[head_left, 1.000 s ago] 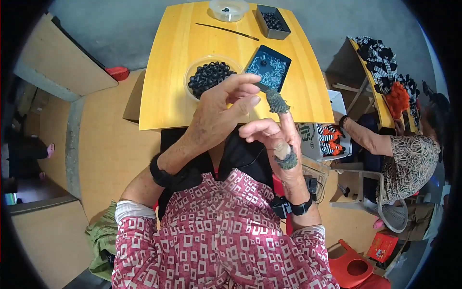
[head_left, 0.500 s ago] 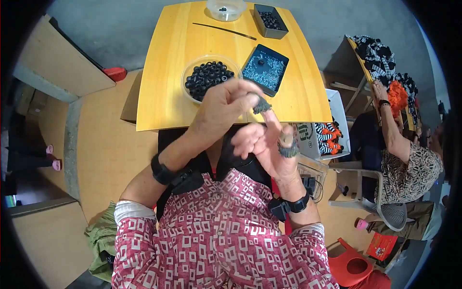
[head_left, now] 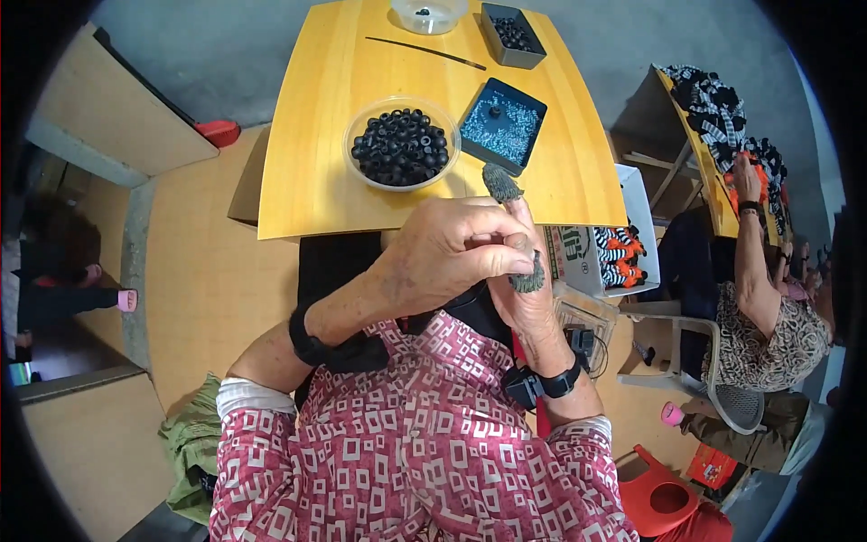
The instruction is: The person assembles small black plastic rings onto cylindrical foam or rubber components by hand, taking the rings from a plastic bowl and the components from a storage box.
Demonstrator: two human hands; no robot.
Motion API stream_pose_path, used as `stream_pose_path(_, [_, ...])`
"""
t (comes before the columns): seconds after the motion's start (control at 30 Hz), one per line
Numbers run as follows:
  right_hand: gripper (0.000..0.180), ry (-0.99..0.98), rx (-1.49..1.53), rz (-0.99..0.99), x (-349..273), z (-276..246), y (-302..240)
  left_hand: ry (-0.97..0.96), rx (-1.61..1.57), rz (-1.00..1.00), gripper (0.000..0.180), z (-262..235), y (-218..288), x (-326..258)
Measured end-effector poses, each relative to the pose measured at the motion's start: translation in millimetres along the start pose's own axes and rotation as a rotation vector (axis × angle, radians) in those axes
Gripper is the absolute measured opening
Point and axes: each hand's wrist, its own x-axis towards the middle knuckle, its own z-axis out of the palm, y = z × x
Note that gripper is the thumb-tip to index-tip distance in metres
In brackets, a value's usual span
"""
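My left hand (head_left: pixel 442 253) is held up in front of my chest, its fingertips pinched on a grey knitted finger cover (head_left: pixel 527 276) worn on my right hand's thumb. My right hand (head_left: pixel 531 312) sits just behind it, fingers up, holding nothing. A second grey finger cover (head_left: pixel 499 183) caps its raised index finger. Beyond the hands, on the yellow table (head_left: pixel 312 172), stand a clear bowl of black rings (head_left: pixel 402 144) and a dark blue tray of small metal bits (head_left: pixel 503 125).
At the table's far edge are a grey tray of black parts (head_left: pixel 512 32), a clear round tub (head_left: pixel 429 14) and a thin dark stick (head_left: pixel 424 50). A cardboard box (head_left: pixel 601 253) stands at my right. Another person (head_left: pixel 754 307) sits at a second table on the right.
My left hand's fingertips have moved down from the raised finger's cover to the lower cover on the thumb. Both hands have sunk a little toward my chest.
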Motion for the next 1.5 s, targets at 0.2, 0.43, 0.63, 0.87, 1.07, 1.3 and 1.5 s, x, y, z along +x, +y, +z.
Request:
stream_pose_path(0.2, [0.088,-0.03,0.313,0.187,-2,0,0,-0.025,0.037,0.241,0.017,-5,-7,3])
stream_pose_path(0.43, [0.083,-0.137,0.498,0.317,-10,-17,20,-0.054,0.224,0.306,0.021,-13,-12,-7])
stream_pose_path(0.63, [0.1,-0.164,0.312,0.35,-10,-3,-5,0.034,0.562,0.7,0.029,-7,-21,-17])
stream_pose_path(0.87, [0.119,-0.279,0.075,0.415,-4,7,-16,0.045,0.584,0.68,0.022,-1,-10,-36])
stream_pose_path(1.07, [0.105,-0.384,-0.021,0.414,-2,11,-19,0.071,0.596,0.766,0.024,0,-12,-44])
stream_pose_path(1.3, [0.118,-0.375,0.07,0.45,-3,9,-16,0.113,0.603,0.798,0.026,4,-13,-46])
stream_pose_path(1.5, [0.113,-0.395,0.068,0.44,-2,5,-14,0.088,0.609,0.737,0.029,1,-14,-47])
